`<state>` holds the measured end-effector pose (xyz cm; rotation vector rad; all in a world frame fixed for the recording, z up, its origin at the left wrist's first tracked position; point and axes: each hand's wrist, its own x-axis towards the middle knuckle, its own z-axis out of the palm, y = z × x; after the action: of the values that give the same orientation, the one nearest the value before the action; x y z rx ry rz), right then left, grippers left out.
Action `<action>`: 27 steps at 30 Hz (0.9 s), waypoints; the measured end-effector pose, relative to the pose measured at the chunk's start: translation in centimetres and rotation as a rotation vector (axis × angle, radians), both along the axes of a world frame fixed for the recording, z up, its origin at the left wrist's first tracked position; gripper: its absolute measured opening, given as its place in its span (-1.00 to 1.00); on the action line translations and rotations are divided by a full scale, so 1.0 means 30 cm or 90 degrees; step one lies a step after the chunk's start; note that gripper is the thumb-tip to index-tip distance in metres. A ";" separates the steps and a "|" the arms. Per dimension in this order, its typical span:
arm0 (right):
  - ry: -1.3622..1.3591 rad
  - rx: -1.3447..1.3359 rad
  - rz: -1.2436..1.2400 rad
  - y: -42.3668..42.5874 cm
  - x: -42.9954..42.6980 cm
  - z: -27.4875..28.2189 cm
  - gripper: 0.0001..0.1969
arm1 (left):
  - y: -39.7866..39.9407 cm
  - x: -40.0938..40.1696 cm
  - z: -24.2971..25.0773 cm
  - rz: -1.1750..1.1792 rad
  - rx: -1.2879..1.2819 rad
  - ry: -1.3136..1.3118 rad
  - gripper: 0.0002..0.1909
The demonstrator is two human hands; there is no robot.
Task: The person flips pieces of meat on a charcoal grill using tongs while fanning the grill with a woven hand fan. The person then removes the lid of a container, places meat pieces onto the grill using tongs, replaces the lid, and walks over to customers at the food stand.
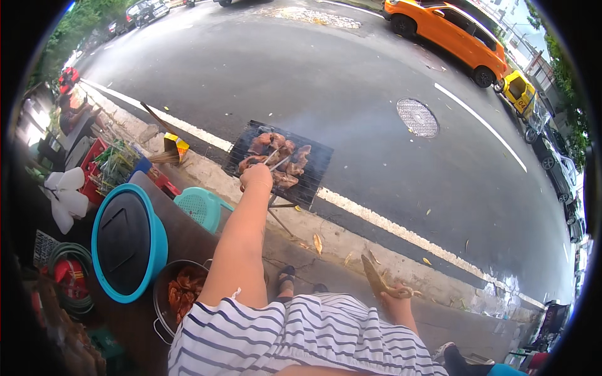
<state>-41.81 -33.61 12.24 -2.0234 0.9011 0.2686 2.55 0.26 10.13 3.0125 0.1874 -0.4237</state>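
My left hand (256, 176) is closed on a pair of metal tongs (278, 160), whose tips reach in among the pieces of meat (298, 162) on a charcoal grill (312, 176). The meat looks browned in places, and thin smoke rises over the grate. Low at the right, near my hip, my right hand (396, 301) grips a woven hand fan (375, 277), held away from the grill. A metal pot (162, 301) of reddish marinated meat (185, 289) stands on the dark table left of my forearm, which partly hides it.
A blue basin with a dark lid (123, 242) sits on the table. Beyond are a turquoise plastic stool (200, 207), a red crate (94, 169) and a broom (165, 157). The grill stands at the kerb beside the road, where an orange car (451, 35) stands. A person (70, 115) sits far left.
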 end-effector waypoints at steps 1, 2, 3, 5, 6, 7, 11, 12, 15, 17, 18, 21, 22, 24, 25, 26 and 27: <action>-0.043 0.051 -0.063 0.020 -0.014 0.003 -0.72 | -0.001 0.007 -0.014 -0.011 0.006 0.022 -0.69; -0.087 0.103 -0.124 0.032 -0.031 0.002 -0.72 | -0.005 0.003 -0.030 -0.010 0.003 0.027 -0.69; -0.083 0.101 -0.126 0.018 -0.064 -0.032 -0.72 | -0.024 -0.006 -0.039 -0.013 -0.010 0.018 -0.69; -0.030 0.034 -0.063 -0.030 -0.118 -0.143 -0.73 | -0.081 -0.037 -0.044 -0.022 -0.024 0.007 -0.68; -0.029 0.036 -0.061 -0.041 -0.129 -0.178 -0.73 | -0.106 -0.079 -0.045 -0.084 0.022 -0.025 -0.67; -0.042 0.016 -0.038 -0.045 -0.132 -0.201 -0.74 | -0.120 -0.107 -0.044 -0.145 0.067 -0.058 -0.66; -0.040 0.043 -0.008 -0.023 -0.055 -0.206 -0.76 | -0.076 -0.129 -0.105 -0.108 0.070 -0.062 -0.65; -0.039 0.044 -0.003 -0.019 -0.043 -0.209 -0.76 | -0.075 -0.134 -0.109 -0.109 0.077 -0.073 -0.64; -0.105 0.149 -0.064 -0.014 -0.014 -0.234 -0.77 | -0.058 -0.145 -0.111 -0.100 0.068 -0.068 -0.63; -0.030 -0.026 0.076 -0.029 -0.009 -0.242 -0.76 | -0.058 -0.151 -0.097 -0.099 0.023 -0.088 -0.70; -0.030 -0.026 0.071 -0.020 -0.005 -0.223 -0.76 | -0.060 -0.148 -0.100 -0.103 0.023 -0.088 -0.70; -0.008 -0.017 0.001 -0.017 -0.062 -0.174 -0.68 | -0.140 -0.104 -0.143 -0.095 0.058 -0.130 -0.74; -0.027 0.050 -0.061 -0.033 -0.109 -0.191 -0.67 | -0.172 -0.075 -0.173 -0.113 0.063 -0.136 -0.76; 0.032 -0.031 -0.018 0.009 -0.062 -0.136 -0.71 | -0.048 -0.042 -0.287 -0.168 -0.075 -0.134 -0.71; 0.082 0.052 -0.046 0.027 -0.007 -0.143 -0.68 | 0.129 0.011 -0.355 -0.050 -0.035 -0.137 -0.75; 0.040 -0.085 0.106 -0.043 -0.097 -0.283 -0.63 | 0.045 0.005 -0.327 -0.167 -0.071 -0.120 -0.77; 0.104 -0.002 0.037 -0.003 -0.030 -0.184 -0.62 | 0.117 0.008 -0.339 -0.176 -0.048 -0.161 -0.75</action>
<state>-42.71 -33.69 6.73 -2.0542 0.9439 0.4704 2.79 3.76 -0.05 2.9869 -0.2587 -0.0631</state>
